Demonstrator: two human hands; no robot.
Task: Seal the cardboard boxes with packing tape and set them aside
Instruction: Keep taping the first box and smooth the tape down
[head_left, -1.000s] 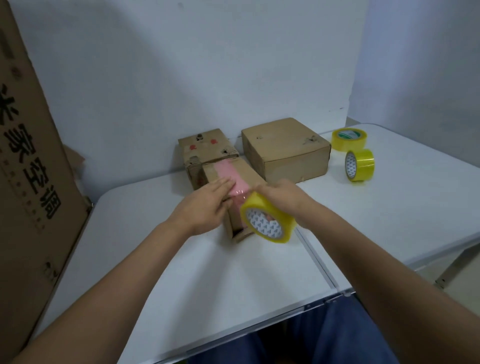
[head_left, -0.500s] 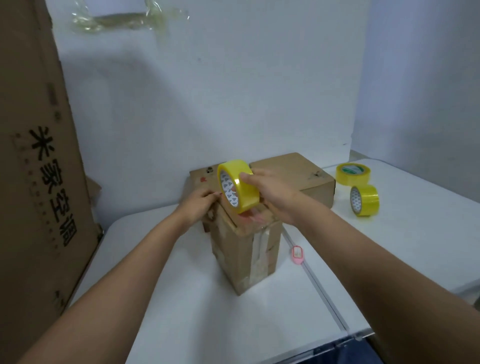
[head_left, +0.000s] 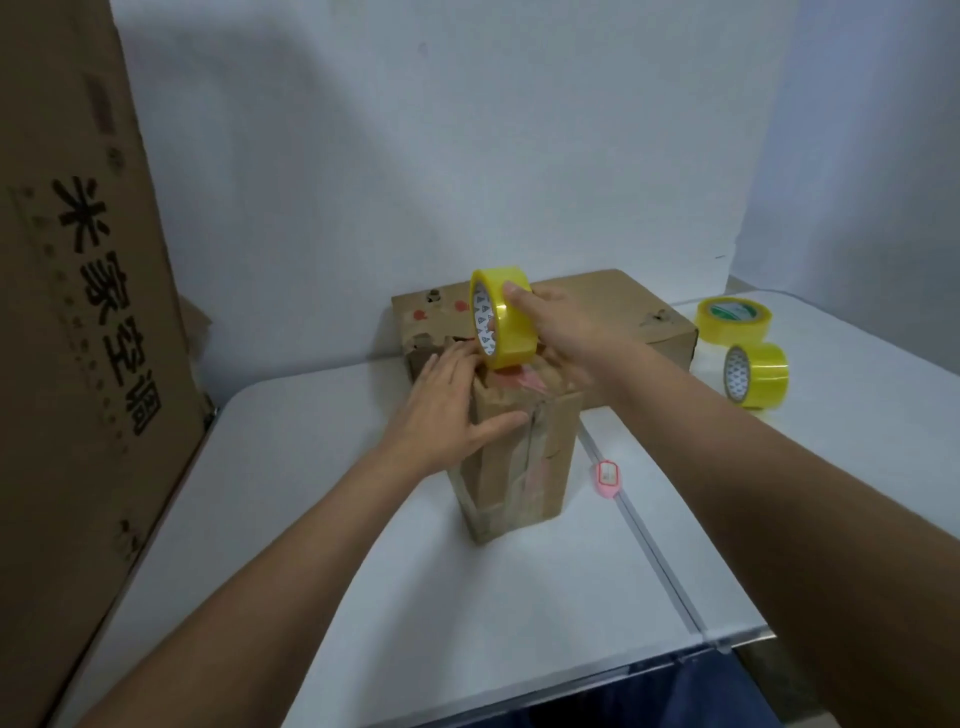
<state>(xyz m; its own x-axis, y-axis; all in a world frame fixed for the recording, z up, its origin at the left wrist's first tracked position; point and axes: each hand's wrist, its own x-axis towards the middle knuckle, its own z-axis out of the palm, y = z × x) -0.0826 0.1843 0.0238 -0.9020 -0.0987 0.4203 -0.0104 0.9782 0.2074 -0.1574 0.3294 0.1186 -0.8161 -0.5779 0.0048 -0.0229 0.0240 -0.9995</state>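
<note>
Upright on the white folding table (head_left: 291, 509) stands a tall brown cardboard box (head_left: 524, 457), already striped with old tape. Its upper edge is steadied by the left hand (head_left: 449, 410), fingers straight and flat on the cardboard (thumb across the front face). Above the top flaps, the right hand (head_left: 563, 332) grips a yellow roll of packing tape (head_left: 503, 317), its rim touching the box top.

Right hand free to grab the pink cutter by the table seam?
Probably not yet: the right hand grips a tape roll over the upright box. The pink cutter lies unobstructed right of that box.
</note>
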